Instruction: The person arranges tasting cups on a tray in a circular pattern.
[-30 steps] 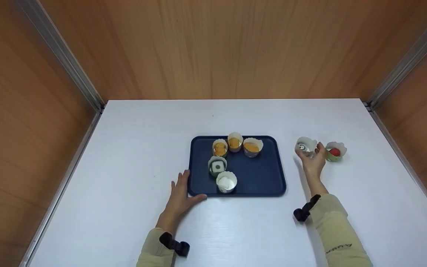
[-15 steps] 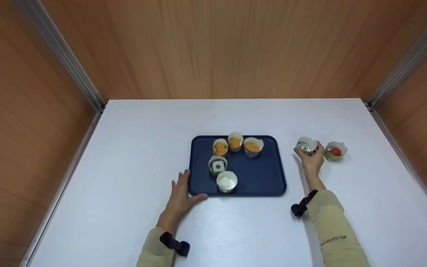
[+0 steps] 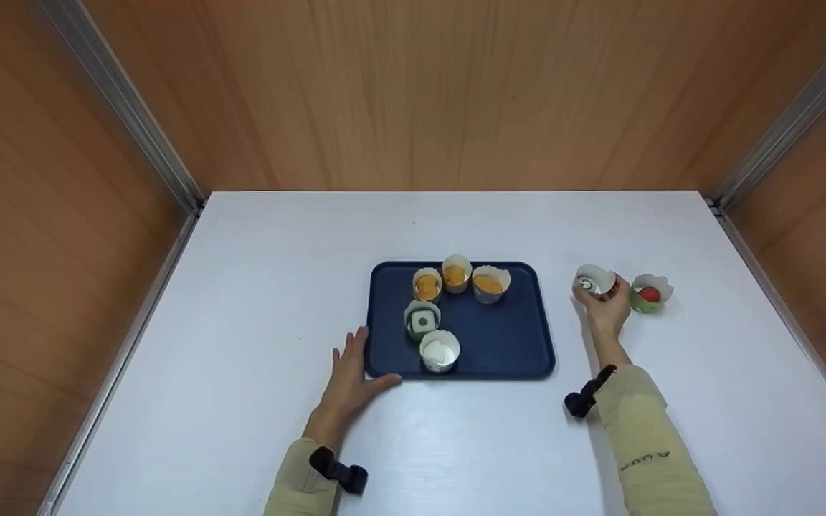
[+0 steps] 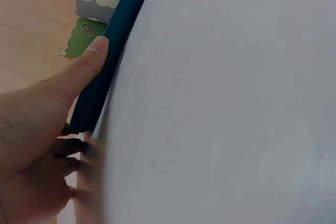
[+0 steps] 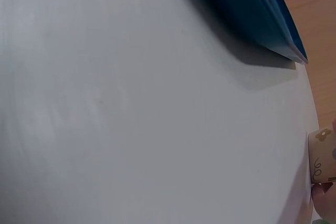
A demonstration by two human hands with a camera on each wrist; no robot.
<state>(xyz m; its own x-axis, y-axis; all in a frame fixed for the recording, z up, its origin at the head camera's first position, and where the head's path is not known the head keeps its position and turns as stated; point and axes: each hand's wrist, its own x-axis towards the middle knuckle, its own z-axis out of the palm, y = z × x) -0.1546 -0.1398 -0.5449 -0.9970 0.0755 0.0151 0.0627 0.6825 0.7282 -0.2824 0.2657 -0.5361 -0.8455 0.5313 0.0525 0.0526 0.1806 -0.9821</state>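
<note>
My right hand (image 3: 605, 309) grips a white paper cupcake cup (image 3: 597, 275) on the right of the table, thumb on one side and fingers on the other. A white item with a dark swirl lies inside. At the edge of the right wrist view, the cup's printed side (image 5: 321, 155) meets a fingertip. My left hand (image 3: 345, 378) rests at the near left corner of the dark blue tray (image 3: 506, 340), fingers straight along its side and thumb against its front edge. In the left wrist view the thumb (image 4: 86, 66) lies over the tray rim (image 4: 118, 35).
Several paper cups stand on the tray: three with orange contents (image 3: 454, 275), one with a white-and-green piece (image 3: 422, 321), one with white contents (image 3: 439, 352). A green cup (image 3: 648, 295) holding a red item stands beside my right hand. Wooden walls (image 3: 413, 100) border the white table.
My right forearm has shifted slightly left, and the hand sits a little closer around the cup. The cup, tray and left hand stay almost in place.
</note>
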